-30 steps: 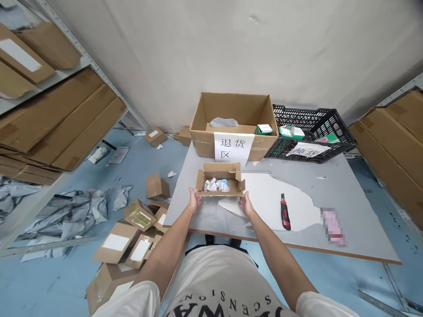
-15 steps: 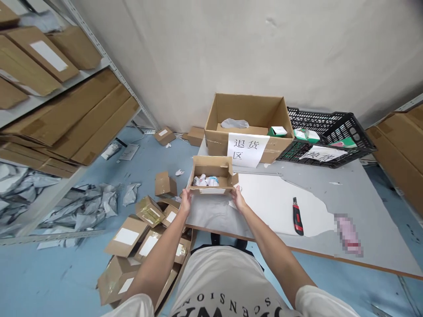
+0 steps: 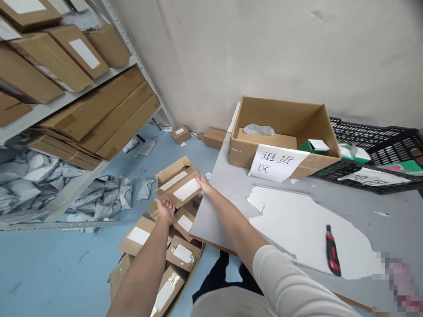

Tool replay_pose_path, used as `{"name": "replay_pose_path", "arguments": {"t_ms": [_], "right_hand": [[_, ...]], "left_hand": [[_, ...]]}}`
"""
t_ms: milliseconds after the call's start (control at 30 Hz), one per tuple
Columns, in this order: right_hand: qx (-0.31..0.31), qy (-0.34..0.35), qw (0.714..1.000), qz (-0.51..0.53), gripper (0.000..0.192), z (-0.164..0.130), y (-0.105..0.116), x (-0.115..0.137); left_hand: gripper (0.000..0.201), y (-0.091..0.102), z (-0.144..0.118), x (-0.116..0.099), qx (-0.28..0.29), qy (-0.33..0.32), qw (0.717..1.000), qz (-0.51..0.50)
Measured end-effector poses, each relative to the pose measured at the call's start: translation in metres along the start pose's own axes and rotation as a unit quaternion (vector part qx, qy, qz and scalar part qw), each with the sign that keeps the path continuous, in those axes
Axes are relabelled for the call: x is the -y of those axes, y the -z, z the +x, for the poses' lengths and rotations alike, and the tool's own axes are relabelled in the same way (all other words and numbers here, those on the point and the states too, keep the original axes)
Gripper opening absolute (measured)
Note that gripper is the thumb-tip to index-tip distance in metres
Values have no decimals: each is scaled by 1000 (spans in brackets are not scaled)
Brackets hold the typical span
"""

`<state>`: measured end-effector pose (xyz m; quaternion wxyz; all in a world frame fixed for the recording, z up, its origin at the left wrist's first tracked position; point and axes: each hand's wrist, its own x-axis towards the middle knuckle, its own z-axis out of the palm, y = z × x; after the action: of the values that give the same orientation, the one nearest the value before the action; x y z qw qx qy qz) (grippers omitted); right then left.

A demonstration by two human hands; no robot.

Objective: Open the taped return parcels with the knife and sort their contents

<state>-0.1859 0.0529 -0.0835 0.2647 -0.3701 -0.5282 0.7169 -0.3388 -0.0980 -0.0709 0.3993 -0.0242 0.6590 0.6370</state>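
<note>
A small opened cardboard box (image 3: 180, 190), with white labels on its side and flap, is tilted over the floor left of the table. My right hand (image 3: 205, 186) grips its right end. Just below the box's lower left edge is my left hand (image 3: 166, 209), palm partly turned up and fingers loosely curled and apart; whether it touches the box is unclear. The inside of the box is mostly hidden from this angle. Under my hands lies a pile of labelled cardboard boxes (image 3: 183, 253).
On the table (image 3: 228, 207) stand a large carton (image 3: 246, 154) with a paper sign and a black crate (image 3: 393, 143) holding green-and-white boxes. A red-black utility knife (image 3: 332, 252) lies on white paper (image 3: 297, 224). Shelving (image 3: 74, 176) with cartons and grey parcels is at left.
The small box has moved left off the table edge and tilted, hiding the white items seen inside it. My left hand has shifted below its edge. The view has turned left.
</note>
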Motion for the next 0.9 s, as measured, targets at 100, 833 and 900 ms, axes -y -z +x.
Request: {"name": "replay_pose_path", "arguments": {"t_ms": [100, 833, 900], "right_hand": [[-16, -61, 998, -25, 101, 20, 1, -3], [-48, 47, 995, -77, 86, -94, 10, -35], [-53, 51, 995, -70, 83, -95, 8, -20]], "left_hand": [[72, -2, 14, 6, 11, 24, 1000, 1], [68, 70, -52, 32, -18, -34, 999, 22], [64, 71, -68, 18, -27, -58, 998, 6]]}}
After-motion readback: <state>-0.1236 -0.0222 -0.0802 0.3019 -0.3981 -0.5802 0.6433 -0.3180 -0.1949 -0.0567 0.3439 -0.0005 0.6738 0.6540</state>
